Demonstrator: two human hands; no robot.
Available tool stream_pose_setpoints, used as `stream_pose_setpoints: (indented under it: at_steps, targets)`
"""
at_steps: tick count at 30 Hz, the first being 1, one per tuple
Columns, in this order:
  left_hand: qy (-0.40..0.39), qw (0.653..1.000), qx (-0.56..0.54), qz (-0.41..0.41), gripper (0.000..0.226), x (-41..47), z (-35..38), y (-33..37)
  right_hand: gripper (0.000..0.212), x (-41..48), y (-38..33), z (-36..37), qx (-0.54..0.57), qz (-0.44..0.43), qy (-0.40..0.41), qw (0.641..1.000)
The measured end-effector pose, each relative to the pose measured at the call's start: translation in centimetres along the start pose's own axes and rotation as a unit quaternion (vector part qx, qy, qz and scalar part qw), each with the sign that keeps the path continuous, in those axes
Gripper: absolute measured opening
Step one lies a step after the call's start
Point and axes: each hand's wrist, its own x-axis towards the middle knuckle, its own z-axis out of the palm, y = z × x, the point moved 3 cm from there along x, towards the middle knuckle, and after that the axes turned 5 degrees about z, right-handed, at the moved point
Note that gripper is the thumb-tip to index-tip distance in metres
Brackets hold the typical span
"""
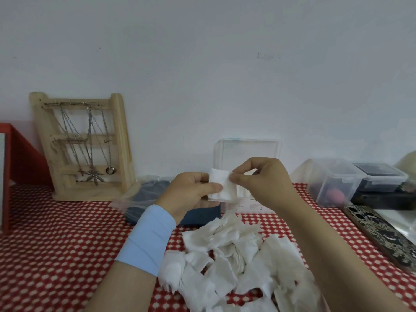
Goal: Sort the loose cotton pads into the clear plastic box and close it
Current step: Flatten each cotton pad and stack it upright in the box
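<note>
Nearest on the desk (56, 244), which wears a red cloth dotted with white, lies a loose heap of white cotton pads (236, 251), overlapping at every angle between the two forearms. A pale blue wristband (148, 239) wraps the left forearm just beside the heap's left edge.

Above and beyond the heap, both hands are raised off the cloth. The left grip (191, 194) holds a small square stack of pads (221, 188), thumb on the front face and fingers curled behind. The right grip (263, 179) pinches the same stack at its upper right edge between thumb and forefinger.

Under the left grip a dark blue flat item (202, 216) lies partly inside a clear bag (135, 199). A phone (382, 235) in a patterned case rests at the right edge.

Just behind the hands the clear plastic box (247, 152) stands against the white wall; whether it is open cannot be told. To its right sit two lidded plastic tubs (335, 181). To the left a wooden jewellery stand (85, 145) leans at the wall, hung with silver chains (90, 140).
</note>
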Motion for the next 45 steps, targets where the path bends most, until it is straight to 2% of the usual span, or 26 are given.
stream_pose_setpoints:
  at_steps: [4, 7, 8, 10, 12, 14, 16, 20, 22, 28, 32, 35, 37, 40, 43, 45]
  targets:
    - [0.006, 1.0, 0.018, -0.004, 0.014, 0.2, 0.1, -0.4, 0.006, 0.4, 1.0, 0.8, -0.073, 0.05, -0.021, 0.996]
    - [0.053, 0.999, 0.012, -0.007, 0.01, 0.6, -0.8, -0.7, 0.011, 0.2, 0.5, 0.1, -0.195, -0.009, -0.004, 0.981]
    - [0.076, 0.997, 0.021, 0.001, 0.012, 0.7, -1.3, -0.7, 0.014, 0.0, 0.2, 0.0, -0.216, -0.035, -0.032, 0.975]
    - [0.116, 0.991, 0.056, 0.025, 0.018, 0.9, -2.4, -0.5, 0.009, -1.0, -0.6, 0.6, -0.235, -0.053, -0.163, 0.957]
    - [0.137, 0.988, 0.065, 0.038, 0.019, 1.0, -3.1, -0.4, 0.013, -2.2, -0.4, 2.1, -0.282, -0.046, -0.289, 0.914]
    - [0.134, 0.99, 0.039, 0.033, 0.014, 1.1, -3.2, -0.5, 0.02, -2.5, 0.2, 3.4, -0.325, -0.06, -0.314, 0.89]
    - [0.116, 0.993, 0.018, 0.027, 0.007, 1.0, -3.1, -0.6, 0.017, -2.4, 0.1, 3.6, -0.294, -0.067, -0.291, 0.908]
    - [0.098, 0.992, 0.07, 0.043, 0.012, 0.9, -2.9, -0.7, 0.013, -1.4, -0.5, 1.5, -0.158, -0.032, -0.234, 0.959]
    - [0.1, 0.989, 0.099, 0.048, 0.013, 1.0, -2.6, -0.6, 0.014, -1.1, -0.7, 0.6, -0.084, -0.007, -0.219, 0.972]
    - [0.065, 0.993, 0.091, 0.025, 0.006, 0.9, -1.4, -0.7, 0.017, -0.4, 0.1, 0.0, -0.058, 0.024, -0.19, 0.98]
    - [-0.004, 0.999, -0.001, -0.033, 0.024, 0.6, -0.4, -0.8, 0.015, -0.3, 0.5, -0.1, -0.054, 0.027, -0.187, 0.981]
    - [-0.049, 0.998, 0.032, -0.015, 0.032, 0.4, 0.0, -0.9, 0.01, -0.1, 0.5, 0.0, -0.03, 0.029, -0.155, 0.987]
    - [-0.037, 0.998, 0.048, 0.0, 0.034, 0.6, 0.0, -0.9, 0.015, -0.1, 0.5, -0.2, -0.022, 0.06, -0.155, 0.986]
    - [-0.02, 1.0, 0.018, 0.003, 0.037, 0.7, 0.0, -1.1, 0.034, -0.5, 0.8, -0.2, -0.027, 0.107, -0.214, 0.971]
    - [-0.011, 0.999, -0.048, -0.007, 0.037, 0.9, 0.1, -1.3, 0.024, -0.1, 1.5, -0.2, 0.039, 0.141, -0.171, 0.974]
    - [-0.01, 0.997, -0.073, -0.004, 0.035, 0.8, 0.3, -1.2, 0.024, 0.1, 2.0, -0.1, 0.129, 0.181, -0.171, 0.96]
